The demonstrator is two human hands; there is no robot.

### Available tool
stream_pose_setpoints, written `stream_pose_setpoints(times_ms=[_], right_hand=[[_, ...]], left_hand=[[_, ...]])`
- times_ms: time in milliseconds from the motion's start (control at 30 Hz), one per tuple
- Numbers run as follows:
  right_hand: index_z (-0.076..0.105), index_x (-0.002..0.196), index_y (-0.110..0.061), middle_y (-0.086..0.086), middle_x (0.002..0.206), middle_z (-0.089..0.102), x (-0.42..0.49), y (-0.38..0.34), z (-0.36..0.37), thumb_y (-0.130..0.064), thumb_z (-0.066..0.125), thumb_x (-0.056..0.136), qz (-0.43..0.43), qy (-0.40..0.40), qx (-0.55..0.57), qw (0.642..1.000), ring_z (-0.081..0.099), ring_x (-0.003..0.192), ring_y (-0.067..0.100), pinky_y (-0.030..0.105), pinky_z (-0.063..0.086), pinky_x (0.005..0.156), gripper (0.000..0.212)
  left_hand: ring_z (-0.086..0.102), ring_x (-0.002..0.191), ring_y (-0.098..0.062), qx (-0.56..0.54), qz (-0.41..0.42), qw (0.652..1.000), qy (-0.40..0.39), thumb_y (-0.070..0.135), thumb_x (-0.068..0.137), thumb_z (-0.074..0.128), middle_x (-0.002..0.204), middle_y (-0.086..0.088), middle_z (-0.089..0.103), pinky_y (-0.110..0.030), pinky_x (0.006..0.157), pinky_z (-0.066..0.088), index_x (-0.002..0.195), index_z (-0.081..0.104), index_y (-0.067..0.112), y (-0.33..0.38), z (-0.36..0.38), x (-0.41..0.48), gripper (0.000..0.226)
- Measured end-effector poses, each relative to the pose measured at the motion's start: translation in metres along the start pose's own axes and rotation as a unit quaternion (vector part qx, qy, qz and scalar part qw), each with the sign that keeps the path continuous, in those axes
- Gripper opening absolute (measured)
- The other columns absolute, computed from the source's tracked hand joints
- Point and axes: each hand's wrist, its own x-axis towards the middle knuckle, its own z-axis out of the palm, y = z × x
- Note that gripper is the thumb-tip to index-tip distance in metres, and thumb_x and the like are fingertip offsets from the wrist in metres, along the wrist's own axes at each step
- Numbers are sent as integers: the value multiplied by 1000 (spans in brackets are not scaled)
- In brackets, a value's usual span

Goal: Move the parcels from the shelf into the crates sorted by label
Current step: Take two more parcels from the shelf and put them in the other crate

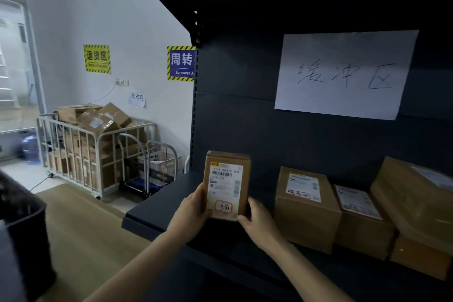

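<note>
A small brown cardboard parcel (226, 185) with a white shipping label and a red-circled mark is held upright over the left end of the dark shelf (157, 213). My left hand (190, 213) grips its lower left edge and my right hand (258, 222) grips its lower right corner. To the right, more brown parcels sit on the shelf: one with a red-marked label (306, 208), a second behind it (362, 223), and a large tilted one (416, 198) resting on another box (419, 262).
A white handwritten paper sign (345, 73) hangs on the shelf's back panel. A metal cage cart (93, 152) full of cartons stands at the far wall, with a folded hand trolley (147, 167) beside it. A dark crate (27, 233) is at the lower left.
</note>
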Motion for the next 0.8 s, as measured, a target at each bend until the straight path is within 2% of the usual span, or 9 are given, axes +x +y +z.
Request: stream_pose_setpoints(times_ms=[100,200,300,500,667,800], right_hand=[[31,142,-16,3,143,39,-1,5,7,-19,52,93,26,-25,-15,999,40,129,14,25,35,107,54],[24,145,-15,4,148,33,-4,5,2,-22,52,93,36,-34,-36,998,34,135,15,25,29,110,59],[13,148,-13,5,153,23,-6,3,-8,-24,50,95,33,-28,-60,997,26,140,17,25,24,111,66],[11,149,-15,2,157,15,-22,3,-27,-29,52,94,1,6,-80,997,20,143,15,28,22,114,70],[16,149,-19,-4,156,17,-48,9,-49,-29,49,96,-31,46,-113,992,17,143,10,24,19,113,63],[18,148,-21,-7,155,19,-69,17,-72,-31,47,96,-59,91,-183,977,17,142,6,20,16,112,61]], left_hand=[[46,126,-19,76,-15,997,-23,27,83,61,132,7,52,-41,98,47,140,20,36,-10,5,1,71],[33,135,-23,162,-24,986,-41,38,85,58,143,4,40,-38,104,38,147,6,32,-12,8,1,81],[27,137,-23,206,-17,978,-25,43,84,58,147,0,31,-34,109,30,148,3,26,-10,10,-1,86],[29,136,-21,235,25,970,50,49,85,55,143,-1,36,-31,110,27,143,25,21,3,12,-17,71],[33,136,-24,267,74,960,43,49,83,59,142,-4,41,-36,110,31,139,37,16,20,23,-28,68],[62,108,-29,295,130,946,22,47,65,78,115,-8,63,-40,86,52,117,60,13,45,40,-24,65]])
